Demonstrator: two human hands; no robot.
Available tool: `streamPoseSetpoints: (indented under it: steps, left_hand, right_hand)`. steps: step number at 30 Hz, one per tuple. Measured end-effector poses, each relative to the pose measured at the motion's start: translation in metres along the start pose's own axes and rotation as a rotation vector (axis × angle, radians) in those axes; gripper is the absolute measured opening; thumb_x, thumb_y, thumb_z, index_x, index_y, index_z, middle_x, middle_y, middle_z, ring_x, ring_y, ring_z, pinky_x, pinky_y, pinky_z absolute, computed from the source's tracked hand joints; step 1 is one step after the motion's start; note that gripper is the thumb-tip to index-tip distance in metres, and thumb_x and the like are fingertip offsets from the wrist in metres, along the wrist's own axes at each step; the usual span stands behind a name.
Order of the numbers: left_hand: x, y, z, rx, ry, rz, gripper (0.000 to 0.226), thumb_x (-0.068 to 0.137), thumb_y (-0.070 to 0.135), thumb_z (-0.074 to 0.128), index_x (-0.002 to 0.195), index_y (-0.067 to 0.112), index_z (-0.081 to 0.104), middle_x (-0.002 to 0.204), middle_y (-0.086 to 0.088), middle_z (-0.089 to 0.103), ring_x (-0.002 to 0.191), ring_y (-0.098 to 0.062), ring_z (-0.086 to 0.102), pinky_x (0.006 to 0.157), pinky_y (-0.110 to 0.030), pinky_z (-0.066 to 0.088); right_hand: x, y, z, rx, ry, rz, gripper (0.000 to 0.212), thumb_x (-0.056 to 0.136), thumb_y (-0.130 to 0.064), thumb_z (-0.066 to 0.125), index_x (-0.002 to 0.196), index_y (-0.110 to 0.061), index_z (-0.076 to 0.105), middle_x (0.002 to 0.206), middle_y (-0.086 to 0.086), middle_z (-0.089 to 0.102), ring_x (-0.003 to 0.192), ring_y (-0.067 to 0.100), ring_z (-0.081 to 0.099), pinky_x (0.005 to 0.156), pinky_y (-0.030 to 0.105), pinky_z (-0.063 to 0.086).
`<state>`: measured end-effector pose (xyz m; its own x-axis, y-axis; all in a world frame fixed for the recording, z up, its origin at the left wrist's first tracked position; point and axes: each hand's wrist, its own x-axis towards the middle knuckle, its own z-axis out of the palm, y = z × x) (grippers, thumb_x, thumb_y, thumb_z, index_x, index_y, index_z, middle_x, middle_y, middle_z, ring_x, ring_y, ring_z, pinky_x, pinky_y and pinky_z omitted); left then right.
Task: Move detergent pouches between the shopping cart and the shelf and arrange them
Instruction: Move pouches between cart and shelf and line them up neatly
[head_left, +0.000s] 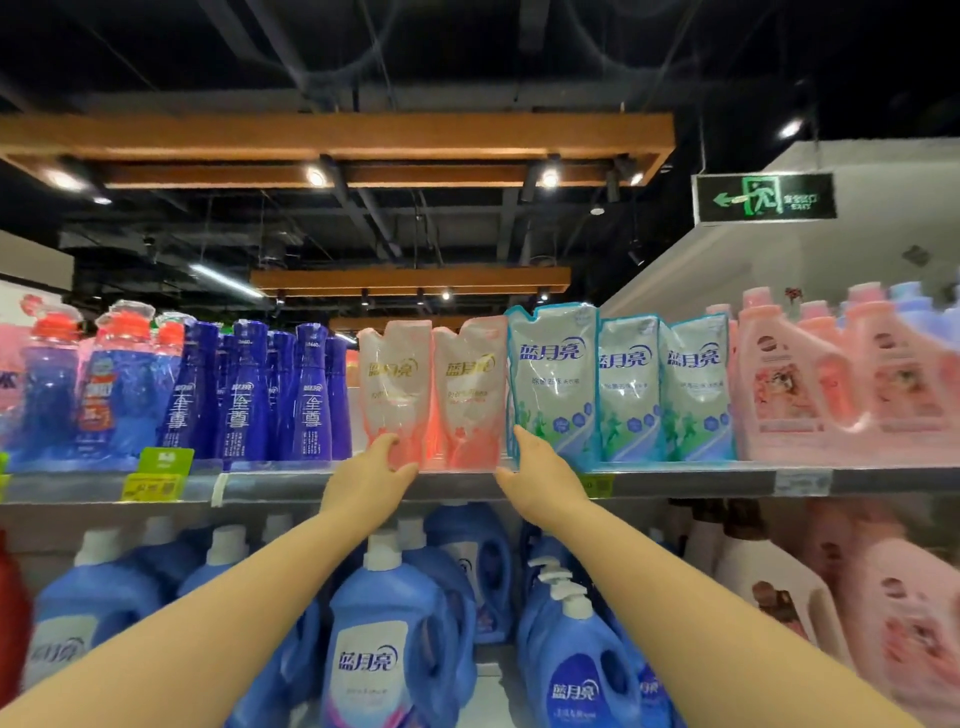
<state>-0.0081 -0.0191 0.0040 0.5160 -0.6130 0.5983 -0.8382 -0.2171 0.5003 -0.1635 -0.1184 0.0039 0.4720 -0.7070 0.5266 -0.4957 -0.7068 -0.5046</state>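
Two pink detergent pouches stand side by side on the upper shelf (467, 486), the left pink pouch (395, 384) and the right pink pouch (470, 395). Three blue-and-white pouches, the nearest being the blue pouch (553, 379), stand just to their right. My left hand (371, 470) grips the bottom of the left pink pouch, thumb on its front. My right hand (535, 465) reaches into the gap between the right pink pouch and the nearest blue pouch, fingers straight and touching both edges. The shopping cart is out of view.
Dark blue bottles (306, 395) stand left of the pouches and pink jugs (800, 384) to the right. On the lower shelf below my arms are blue detergent jugs (384, 634) and more pink jugs (883, 597). Price tags (156, 486) hang on the shelf edge.
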Motion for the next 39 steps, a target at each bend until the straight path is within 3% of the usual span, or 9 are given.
streamPoseSetpoints:
  steps: [6, 12, 16, 21, 25, 29, 32, 35, 39]
  left_hand:
    - [0.027, 0.017, 0.036, -0.059, 0.039, 0.197, 0.071, 0.089, 0.035, 0.057, 0.148, 0.031, 0.016, 0.135, -0.005, 0.049, 0.121, -0.021, 0.049, 0.095, -0.032, 0.041]
    - [0.095, 0.026, 0.088, -0.158, 0.075, 0.17, 0.085, 0.086, 0.03, 0.064, 0.148, 0.035, 0.006, 0.137, -0.006, 0.042, 0.118, -0.02, 0.048, 0.099, -0.033, 0.041]
    - [0.128, 0.018, 0.108, -0.128, 0.074, 0.13, 0.09, 0.086, 0.034, 0.063, 0.148, 0.03, -0.002, 0.144, -0.01, 0.039, 0.125, -0.026, 0.046, 0.101, -0.036, 0.038]
    - [0.156, 0.003, 0.12, -0.087, 0.014, 0.122, 0.1, 0.083, 0.043, 0.064, 0.147, 0.03, -0.012, 0.136, -0.015, 0.049, 0.114, -0.028, 0.055, 0.095, -0.033, 0.042]
    - [0.175, -0.007, 0.121, -0.089, 0.03, 0.25, 0.1, 0.081, 0.049, 0.062, 0.146, 0.033, -0.012, 0.137, -0.013, 0.048, 0.107, -0.024, 0.059, 0.094, -0.035, 0.047]
    - [0.181, -0.015, 0.12, -0.155, 0.008, 0.282, 0.098, 0.081, 0.044, 0.065, 0.147, 0.032, -0.007, 0.095, -0.003, 0.064, 0.076, -0.014, 0.063, 0.072, -0.023, 0.05]
    - [0.179, -0.017, 0.123, -0.102, -0.056, 0.34, 0.095, 0.082, 0.037, 0.068, 0.147, 0.03, -0.001, 0.072, 0.005, 0.055, 0.062, -0.008, 0.054, 0.059, -0.017, 0.045]
    - [0.182, -0.023, 0.127, -0.019, -0.112, 0.396, 0.095, 0.078, 0.034, 0.071, 0.146, 0.032, 0.004, 0.08, 0.004, 0.056, 0.066, -0.007, 0.052, 0.06, -0.015, 0.042]
    - [0.189, -0.025, 0.132, -0.002, -0.127, 0.447, 0.086, 0.077, 0.036, 0.072, 0.143, 0.033, 0.017, 0.101, -0.002, 0.056, 0.084, -0.016, 0.055, 0.071, -0.025, 0.042]
  right_hand:
    - [0.061, -0.003, 0.001, 0.082, 0.084, -0.084, 0.069, 0.091, -0.026, 0.049, 0.15, -0.021, 0.014, 0.155, 0.001, 0.02, 0.139, 0.023, 0.028, 0.113, 0.044, 0.029]
    - [0.138, 0.009, 0.007, 0.125, 0.082, -0.125, 0.074, 0.094, -0.026, 0.046, 0.151, -0.019, 0.001, 0.159, 0.0, -0.001, 0.145, 0.023, 0.014, 0.116, 0.038, 0.019]
    - [0.172, 0.018, 0.019, 0.111, 0.115, -0.152, 0.074, 0.093, -0.028, 0.045, 0.151, -0.021, 0.0, 0.159, -0.002, -0.002, 0.144, 0.028, 0.012, 0.116, 0.041, 0.016]
    - [0.19, 0.007, 0.037, -0.036, 0.232, -0.178, 0.076, 0.092, -0.036, 0.043, 0.151, -0.016, -0.001, 0.158, 0.008, 0.003, 0.141, 0.032, 0.013, 0.114, 0.042, 0.017]
    - [0.204, -0.002, 0.043, -0.006, 0.274, -0.164, 0.078, 0.091, -0.037, 0.044, 0.15, -0.018, -0.003, 0.158, 0.012, 0.003, 0.143, 0.032, 0.008, 0.116, 0.042, 0.015]
    - [0.211, -0.009, 0.055, 0.034, 0.281, -0.167, 0.076, 0.092, -0.034, 0.043, 0.15, -0.02, -0.004, 0.158, 0.011, 0.0, 0.145, 0.031, 0.001, 0.117, 0.042, 0.007]
    - [0.222, -0.01, 0.065, 0.116, 0.363, -0.198, 0.079, 0.087, -0.032, 0.049, 0.15, -0.02, 0.004, 0.158, 0.007, 0.009, 0.145, 0.026, 0.007, 0.119, 0.04, 0.01]
    - [0.227, -0.009, 0.069, 0.18, 0.424, -0.173, 0.08, 0.085, -0.029, 0.051, 0.15, -0.02, 0.005, 0.157, 0.005, 0.012, 0.143, 0.026, 0.011, 0.118, 0.043, 0.015]
    - [0.226, -0.005, 0.072, 0.109, 0.406, -0.102, 0.08, 0.092, -0.034, 0.047, 0.15, -0.019, -0.006, 0.158, 0.013, -0.007, 0.146, 0.025, -0.007, 0.118, 0.037, 0.002]
